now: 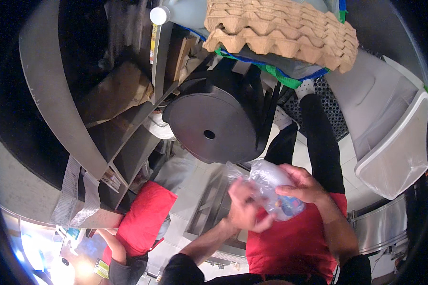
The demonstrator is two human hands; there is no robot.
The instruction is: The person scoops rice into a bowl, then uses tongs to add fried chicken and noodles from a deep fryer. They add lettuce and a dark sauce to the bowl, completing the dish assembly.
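Both my hands hold a clear plastic bag (270, 183) in front of my red shirt. My left hand (245, 211) grips its lower left side, fingers curled into the crinkled film. From the right, my right hand (303, 186) wraps over the top, thumb pressed on the plastic. Something small and colourful sits in the bag's lower right corner (290, 205); what it is I cannot tell. Beyond the hands are my black trousers (321, 137) and white shoes.
A round black disc with a centre hole (209, 128) stands just beyond the bag. Stacked brown egg trays (280, 28) lie above it. There is a white plastic bin (394, 142) at right and metal shelving (47, 90) with a brown paper bag (121, 90) at left. Another person in red (145, 218) crouches lower left.
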